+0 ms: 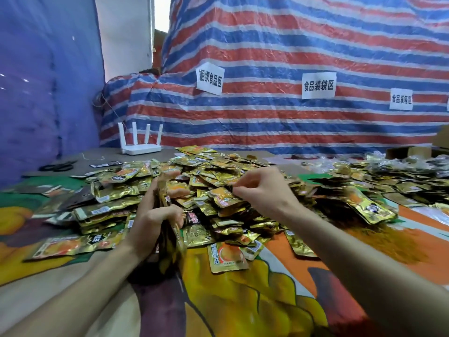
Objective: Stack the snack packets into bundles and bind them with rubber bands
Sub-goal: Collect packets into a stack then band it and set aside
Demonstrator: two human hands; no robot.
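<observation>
A big heap of gold snack packets [218,171] covers the middle of the table. My left hand [150,220] grips an upright stack of packets [167,239] edge-on, just in front of the heap. My right hand [264,188] reaches into the heap and pinches the corner of one gold and orange packet [224,197] lying on top. One loose packet [227,257] lies face up on the cloth below the heap. No rubber band is visible.
A colourful printed cloth [243,300] covers the table. A white router [141,142] and black scissors [58,166] sit at the back left. More packets [388,176] spread to the right. A striped tarp [291,69] with paper labels stands behind.
</observation>
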